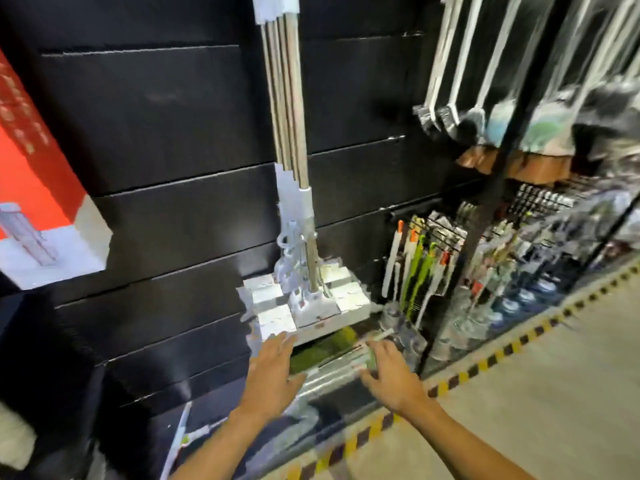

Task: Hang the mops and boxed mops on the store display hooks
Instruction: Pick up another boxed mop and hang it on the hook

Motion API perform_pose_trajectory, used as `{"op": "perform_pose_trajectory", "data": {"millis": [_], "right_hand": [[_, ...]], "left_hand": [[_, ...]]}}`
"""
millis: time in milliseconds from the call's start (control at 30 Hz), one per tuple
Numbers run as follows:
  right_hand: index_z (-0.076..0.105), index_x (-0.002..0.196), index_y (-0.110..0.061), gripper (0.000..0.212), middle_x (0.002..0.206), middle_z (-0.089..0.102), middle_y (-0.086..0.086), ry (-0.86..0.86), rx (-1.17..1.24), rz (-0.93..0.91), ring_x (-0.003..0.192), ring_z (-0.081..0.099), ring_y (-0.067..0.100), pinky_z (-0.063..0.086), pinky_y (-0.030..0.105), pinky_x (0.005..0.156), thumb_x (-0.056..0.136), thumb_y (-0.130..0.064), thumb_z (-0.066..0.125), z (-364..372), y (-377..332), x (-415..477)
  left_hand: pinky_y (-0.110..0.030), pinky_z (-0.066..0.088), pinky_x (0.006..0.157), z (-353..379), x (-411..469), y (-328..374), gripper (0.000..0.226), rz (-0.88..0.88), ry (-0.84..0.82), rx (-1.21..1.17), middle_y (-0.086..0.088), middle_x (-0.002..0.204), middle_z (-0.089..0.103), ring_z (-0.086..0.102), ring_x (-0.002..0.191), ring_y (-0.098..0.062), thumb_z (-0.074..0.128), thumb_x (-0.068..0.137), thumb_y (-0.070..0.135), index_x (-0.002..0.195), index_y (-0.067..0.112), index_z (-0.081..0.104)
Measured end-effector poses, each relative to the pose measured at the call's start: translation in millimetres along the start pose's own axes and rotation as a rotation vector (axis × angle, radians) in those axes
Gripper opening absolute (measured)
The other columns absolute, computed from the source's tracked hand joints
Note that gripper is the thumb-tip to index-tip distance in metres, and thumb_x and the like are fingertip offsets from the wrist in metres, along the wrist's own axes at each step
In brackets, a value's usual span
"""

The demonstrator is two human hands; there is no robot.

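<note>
Several mops [289,109] with metal handles hang together against the black slat wall, their white flat heads [311,303] stacked low. Below them lies a plastic-wrapped mop with a green pad [329,351], low near the floor. My left hand [272,372] reaches toward its left end with fingers spread, touching or just over the wrap. My right hand [389,372] is at its right end, fingers curled over the wrapped green part; the blur hides whether it grips. A red and white boxed mop [38,188] hangs at the far left.
To the right hang brooms and dustpans [485,109] and racks of small packaged brushes [426,268]. A yellow-black hazard stripe [485,365] marks the shelf base along the grey floor. The black slat wall [156,133] has bare panels between the box and the mops.
</note>
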State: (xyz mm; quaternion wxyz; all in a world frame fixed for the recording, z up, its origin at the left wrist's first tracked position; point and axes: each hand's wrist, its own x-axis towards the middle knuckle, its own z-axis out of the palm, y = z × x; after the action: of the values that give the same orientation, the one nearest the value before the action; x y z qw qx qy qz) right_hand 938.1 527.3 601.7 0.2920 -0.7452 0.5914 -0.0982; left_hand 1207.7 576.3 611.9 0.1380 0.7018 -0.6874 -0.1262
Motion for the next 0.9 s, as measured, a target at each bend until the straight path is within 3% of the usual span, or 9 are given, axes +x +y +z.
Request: {"op": "perform_pose_trajectory", "data": {"millis": [167,267,400,767,900], "right_hand": [[0.038,0.149,-0.025,0.063,0.147,0.036,0.003,0.119,0.023,0.268,0.134,0.048,0.028,0.048,0.04,0.104,0.092,-0.047,0.055,-41.0,115.0,-84.4],[0.035,0.151,-0.026,0.065,0.151,0.034,0.003,0.198,0.049,0.427,0.133,0.049,0.031,0.05,0.042,0.1,0.093,-0.047,0.055,-72.5,171.8,-133.9],[0.036,0.152,-0.024,0.064,0.152,0.034,0.002,0.331,0.093,0.591,0.135,0.047,0.028,0.048,0.04,0.102,0.096,-0.046,0.057,-107.9,241.5,-195.4],[0.037,0.153,-0.022,0.064,0.153,0.035,0.001,0.555,0.173,0.989,0.137,0.045,0.024,0.047,0.036,0.107,0.096,-0.044,0.058,-182.9,418.1,-293.2],[0.038,0.152,-0.022,0.064,0.153,0.036,0.002,0.588,0.184,1.09,0.135,0.047,0.024,0.048,0.037,0.106,0.096,-0.045,0.059,-220.7,475.8,-299.4]], "left_hand": [[-0.05,0.044,0.115,71.8,17.8,124.8,0.077,0.271,-0.109,0.05,-0.014,0.155,0.051,0.05,0.143,-0.04,0.058,0.087,0.055,0.152,0.015,0.049],[-0.046,0.03,0.126,103.2,29.5,200.8,0.082,0.395,-0.237,0.084,-0.01,0.166,0.036,0.032,0.155,-0.033,0.054,0.091,0.058,0.161,0.018,0.035],[-0.046,0.022,0.129,147.6,44.5,296.9,0.081,0.567,-0.351,0.079,-0.002,0.172,0.021,0.016,0.16,-0.026,0.052,0.098,0.058,0.165,0.026,0.02],[-0.042,0.014,0.129,277.8,81.9,537.3,0.077,0.932,-0.569,0.028,0.003,0.174,0.011,0.007,0.162,-0.022,0.048,0.102,0.056,0.165,0.031,0.012],[-0.044,0.016,0.129,318.9,108.4,619.6,0.075,1.02,-0.647,0.029,0.003,0.173,0.017,0.012,0.161,-0.023,0.044,0.1,0.06,0.164,0.033,0.018]]}}
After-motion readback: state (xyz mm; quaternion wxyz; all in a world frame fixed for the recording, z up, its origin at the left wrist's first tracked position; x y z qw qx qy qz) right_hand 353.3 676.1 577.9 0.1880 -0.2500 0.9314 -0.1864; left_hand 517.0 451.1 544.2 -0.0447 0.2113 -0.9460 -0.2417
